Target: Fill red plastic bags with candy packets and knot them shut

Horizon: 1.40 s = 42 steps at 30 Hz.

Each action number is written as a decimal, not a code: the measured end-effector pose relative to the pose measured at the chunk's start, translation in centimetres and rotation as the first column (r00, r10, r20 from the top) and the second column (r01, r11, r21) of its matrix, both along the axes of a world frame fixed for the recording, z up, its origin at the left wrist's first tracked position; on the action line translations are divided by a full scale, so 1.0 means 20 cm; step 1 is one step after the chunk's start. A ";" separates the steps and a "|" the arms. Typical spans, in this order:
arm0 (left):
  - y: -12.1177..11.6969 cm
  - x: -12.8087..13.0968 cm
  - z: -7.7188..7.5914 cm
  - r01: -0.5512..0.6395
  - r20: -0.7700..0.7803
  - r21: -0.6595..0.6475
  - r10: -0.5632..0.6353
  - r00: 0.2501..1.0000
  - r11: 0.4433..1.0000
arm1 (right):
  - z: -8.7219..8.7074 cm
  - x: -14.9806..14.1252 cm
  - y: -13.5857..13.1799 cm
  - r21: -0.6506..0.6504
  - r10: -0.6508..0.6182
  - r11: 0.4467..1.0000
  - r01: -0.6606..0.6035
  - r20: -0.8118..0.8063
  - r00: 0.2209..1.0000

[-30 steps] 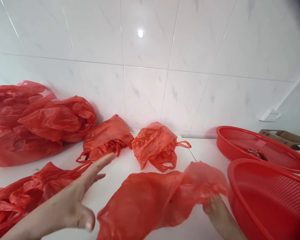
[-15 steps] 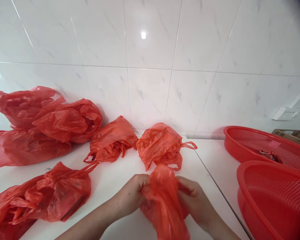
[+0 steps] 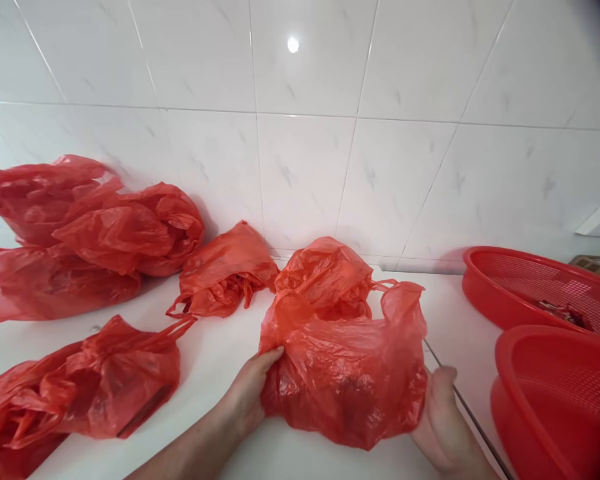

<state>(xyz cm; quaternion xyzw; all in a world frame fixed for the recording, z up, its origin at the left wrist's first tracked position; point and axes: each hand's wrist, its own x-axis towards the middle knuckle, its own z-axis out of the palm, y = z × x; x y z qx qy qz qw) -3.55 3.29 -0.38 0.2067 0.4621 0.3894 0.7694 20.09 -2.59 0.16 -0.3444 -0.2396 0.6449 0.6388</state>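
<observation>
In the head view a red plastic bag with dark contents showing through sits spread between my hands. My left hand grips its left side, thumb on the front and the other fingers hidden behind. At the bag's right side my right hand is open, thumb apart, its fingers partly hidden behind the plastic. Right behind this bag rests another red plastic bag, partly covered. A smaller red bag lies just left of that one, by the wall.
Several filled red bags are heaped at the back left, with more bags at the front left. Two red mesh baskets stand at the right; the farther basket holds small dark items. A white tiled wall closes off the back.
The bag, bunched up between both hands before, is now spread wide with its contents showing. My right hand has moved right and opened. The view has shifted slightly.
</observation>
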 end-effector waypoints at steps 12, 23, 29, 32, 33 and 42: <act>-0.09 -0.03 -0.01 0.260 0.357 0.286 -0.354 0.864 0.922 | -0.01 -0.01 -0.04 -0.126 -0.068 0.989 0.078 0.077 0.995; -0.10 0.02 -0.02 0.104 0.337 0.100 -0.131 0.932 0.990 | 0.03 -0.06 -0.03 -0.059 0.224 0.974 -0.220 0.075 0.972; -0.07 0.01 -0.03 0.179 0.406 0.135 -0.220 0.887 0.974 | 0.00 -0.08 0.00 -0.152 0.232 0.961 -0.230 -0.003 0.973; -0.07 0.01 -0.06 0.162 0.413 0.078 -0.180 0.893 0.984 | -0.03 -0.06 0.01 -0.205 0.125 0.969 -0.141 -0.089 0.988; -0.07 0.01 -0.07 0.140 0.394 0.058 -0.151 0.907 0.989 | -0.04 -0.05 0.01 -0.212 0.091 0.971 -0.112 -0.104 0.990; -0.07 0.05 -0.05 0.039 0.239 -0.006 -0.037 0.970 0.999 | -0.02 -0.08 0.00 -0.116 0.199 0.968 -0.224 -0.193 0.961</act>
